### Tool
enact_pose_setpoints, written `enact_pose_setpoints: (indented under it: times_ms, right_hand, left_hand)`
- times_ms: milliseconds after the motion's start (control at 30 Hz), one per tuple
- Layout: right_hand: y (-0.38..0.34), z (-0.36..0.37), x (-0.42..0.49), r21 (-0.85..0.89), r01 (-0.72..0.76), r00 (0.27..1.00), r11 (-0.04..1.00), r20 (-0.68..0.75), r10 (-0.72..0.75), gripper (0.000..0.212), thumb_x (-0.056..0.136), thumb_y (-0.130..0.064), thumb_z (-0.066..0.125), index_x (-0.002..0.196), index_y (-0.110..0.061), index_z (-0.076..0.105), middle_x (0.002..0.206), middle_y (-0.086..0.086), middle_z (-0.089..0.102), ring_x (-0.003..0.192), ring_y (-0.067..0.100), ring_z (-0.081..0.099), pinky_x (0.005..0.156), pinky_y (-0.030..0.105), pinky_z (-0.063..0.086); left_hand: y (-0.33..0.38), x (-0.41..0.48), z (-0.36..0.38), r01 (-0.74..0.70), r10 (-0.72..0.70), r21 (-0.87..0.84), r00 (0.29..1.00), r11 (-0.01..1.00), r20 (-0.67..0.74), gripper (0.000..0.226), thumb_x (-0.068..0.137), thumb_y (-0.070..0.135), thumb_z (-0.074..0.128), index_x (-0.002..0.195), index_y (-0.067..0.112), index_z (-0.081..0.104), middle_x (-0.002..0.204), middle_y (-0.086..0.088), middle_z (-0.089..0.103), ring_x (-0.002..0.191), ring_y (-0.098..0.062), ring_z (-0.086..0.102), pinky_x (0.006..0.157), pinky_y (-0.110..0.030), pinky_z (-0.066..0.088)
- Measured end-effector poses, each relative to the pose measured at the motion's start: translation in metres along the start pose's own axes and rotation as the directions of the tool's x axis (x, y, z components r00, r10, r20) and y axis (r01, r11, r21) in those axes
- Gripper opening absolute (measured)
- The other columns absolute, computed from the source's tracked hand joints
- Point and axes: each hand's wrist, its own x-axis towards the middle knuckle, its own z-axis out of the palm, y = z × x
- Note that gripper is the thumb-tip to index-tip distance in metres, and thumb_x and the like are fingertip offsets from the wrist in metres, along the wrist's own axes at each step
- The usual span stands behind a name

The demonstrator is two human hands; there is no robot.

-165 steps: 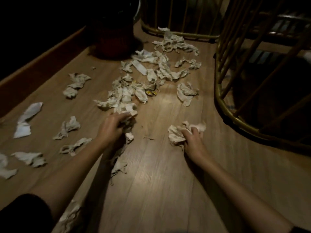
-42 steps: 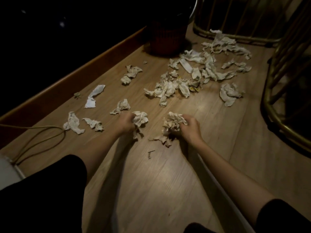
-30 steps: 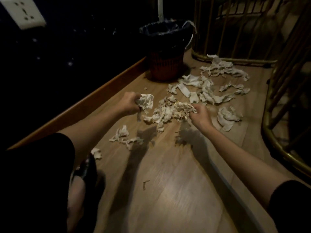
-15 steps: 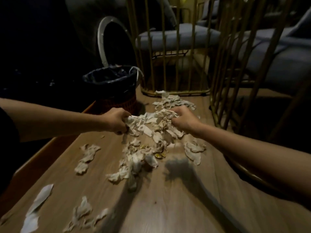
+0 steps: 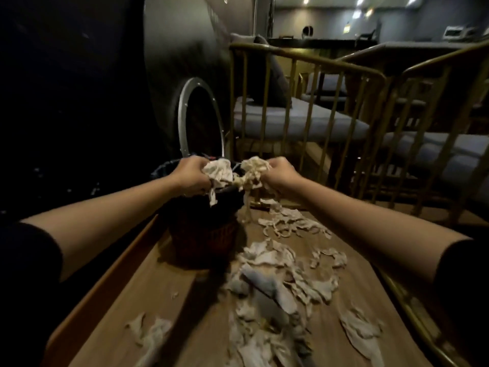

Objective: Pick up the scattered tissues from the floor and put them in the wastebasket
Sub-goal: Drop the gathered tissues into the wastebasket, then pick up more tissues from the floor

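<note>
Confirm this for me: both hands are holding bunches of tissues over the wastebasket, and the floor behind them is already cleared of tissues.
Not quite. The head view shows the left hand and right hand each gripping bunches of tissues over the wastebasket, but the floor is not cleared: many scattered tissues lie on it beside and in front of the basket.

Off-white crumpled tissues (image 5: 272, 284) on tan woodgrain floor (image 5: 158, 300), center to lower frame. Reddish-brown woven wastebasket (image 5: 206, 242) with black liner (image 5: 227, 197), center. Gold railing (image 5: 312, 107), grey cushions (image 5: 291, 123), upper right.
</note>
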Motion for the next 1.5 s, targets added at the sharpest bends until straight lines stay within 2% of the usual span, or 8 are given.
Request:
enact_pose_setpoints:
  times_ms: [267, 400, 667, 867, 1000, 1200, 1333, 1500]
  right_hand:
    - [-0.049, 0.080, 0.100, 0.048, 0.060, 0.997, 0.997, -0.041, -0.058, 0.027, 0.087, -0.018, 0.051, 0.109, -0.007, 0.062, 0.112, 0.020, 0.065, 0.107, 0.037, 0.059, 0.087, 0.039, 0.048]
    - [-0.025, 0.121, 0.116, -0.029, 0.036, 0.989, 0.999, 0.143, -0.032, 0.036, 0.091, -0.027, 0.052, 0.114, -0.001, 0.060, 0.104, 0.015, 0.063, 0.099, 0.029, 0.058, 0.090, 0.041, 0.048]
    - [0.025, 0.096, 0.095, 0.155, 0.149, 0.987, 0.977, -0.085, -0.137, 0.019, 0.090, -0.010, 0.053, 0.092, -0.013, 0.072, 0.094, 0.010, 0.070, 0.089, 0.020, 0.065, 0.079, 0.036, 0.055]
    - [0.136, 0.053, 0.044, 0.035, 0.022, 0.996, 0.999, -0.091, -0.019, 0.019, 0.083, -0.002, 0.057, 0.086, -0.013, 0.072, 0.086, 0.011, 0.071, 0.081, 0.022, 0.064, 0.071, 0.033, 0.050]
    - [0.257, 0.041, -0.022, -0.174, -0.182, 0.980, 0.968, 0.052, 0.193, 0.017, 0.079, -0.004, 0.061, 0.095, -0.005, 0.068, 0.098, 0.022, 0.067, 0.095, 0.035, 0.063, 0.075, 0.034, 0.046]
    - [0.376, 0.033, -0.142, -0.559, -0.316, 0.923, 0.767, 0.006, 0.384, 0.031, 0.090, -0.027, 0.047, 0.120, -0.023, 0.052, 0.131, 0.011, 0.048, 0.126, 0.036, 0.039, 0.100, 0.043, 0.036]
    - [0.391, 0.042, -0.183, -0.595, -0.181, 0.980, 0.783, -0.043, 0.194, 0.021, 0.088, -0.008, 0.051, 0.103, -0.012, 0.064, 0.110, 0.013, 0.057, 0.108, 0.032, 0.050, 0.083, 0.039, 0.046]
    - [0.362, 0.035, -0.147, -0.382, -0.199, 0.980, 0.903, -0.081, 0.182, 0.010, 0.082, 0.001, 0.057, 0.079, 0.001, 0.067, 0.088, 0.016, 0.066, 0.085, 0.029, 0.063, 0.064, 0.030, 0.044]
  left_hand:
    - [-0.064, 0.089, 0.001, 0.204, -0.205, -0.284, 0.978, 0.937, 0.027, 0.031, 0.074, 0.014, 0.071, 0.101, 0.005, 0.059, 0.086, -0.017, 0.063, 0.074, -0.032, 0.064, 0.065, -0.039, 0.054]
    - [-0.092, 0.093, 0.024, 0.223, -0.236, -0.275, 0.972, 0.935, -0.016, 0.073, 0.070, 0.018, 0.068, 0.137, 0.018, 0.040, 0.120, -0.021, 0.060, 0.103, -0.035, 0.063, 0.081, -0.039, 0.055]
    - [-0.063, 0.054, 0.062, -0.203, 0.241, 0.133, 0.870, 0.970, -0.431, 0.023, 0.078, -0.002, 0.055, 0.095, 0.010, 0.066, 0.090, -0.005, 0.055, 0.080, -0.014, 0.052, 0.071, -0.021, 0.037]
    - [-0.023, 0.016, 0.152, -0.491, 0.519, 0.197, 0.845, 0.848, -0.129, 0.019, 0.080, 0.003, 0.054, 0.098, 0.008, 0.058, 0.101, -0.013, 0.055, 0.091, -0.027, 0.056, 0.072, -0.039, 0.051]
    - [-0.023, -0.017, 0.239, -0.388, 0.300, 0.264, 0.900, 0.883, 0.317, 0.040, 0.079, 0.010, 0.060, 0.118, 0.014, 0.051, 0.121, -0.011, 0.047, 0.109, -0.028, 0.049, 0.085, -0.037, 0.049]
    - [-0.028, -0.085, 0.331, -0.272, 0.083, 0.152, 0.689, 0.950, 0.720, 0.074, 0.074, 0.045, 0.064, 0.138, 0.040, 0.029, 0.149, -0.008, 0.025, 0.134, -0.033, 0.029, 0.108, -0.046, 0.038]
    - [-0.022, -0.133, 0.355, -0.477, 0.244, 0.078, 0.575, 0.875, 0.781, 0.057, 0.074, 0.028, 0.064, 0.126, 0.036, 0.044, 0.136, -0.003, 0.033, 0.121, -0.026, 0.042, 0.095, -0.042, 0.048]
    - [-0.026, -0.136, 0.362, -0.356, 0.229, 0.089, 0.753, 0.930, 0.616, 0.023, 0.081, 0.008, 0.061, 0.104, 0.015, 0.065, 0.108, -0.003, 0.055, 0.095, -0.018, 0.056, 0.078, -0.026, 0.051]
